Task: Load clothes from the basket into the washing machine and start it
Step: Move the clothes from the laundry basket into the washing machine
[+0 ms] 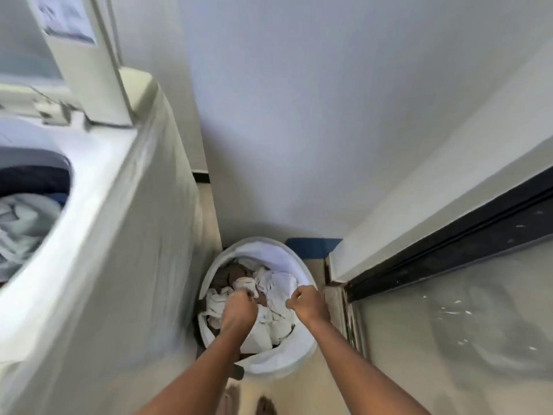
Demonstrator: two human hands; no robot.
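Laundry sits right under your fists: the round white fabric-lined basket (pixel 263 363) stands on the floor between the tall white top-loading washing machine (pixel 125 235) on your left and the dark-framed glass door (pixel 449 250) on your right. Your left hand (pixel 239 310) is closed into the crumpled white and brown clothes (pixel 263 283) near the basket's middle, bunching pale cloth. Your right hand (pixel 308 302) is closed on white cloth at the basket's right rim; whether that is a garment or the liner, the view does not show.

The open drum (pixel 33 211) lies up and to your left, well above the basket, with pale and dark fabric already inside. Your left hand is the nearer one to it, so the load likely travels up and leftward. The machine's white side wall and rounded top edge stand between basket and drum; you will probably need to lift clear over that edge. The raised lid (pixel 89 61) stands upright behind the opening, out of the path.
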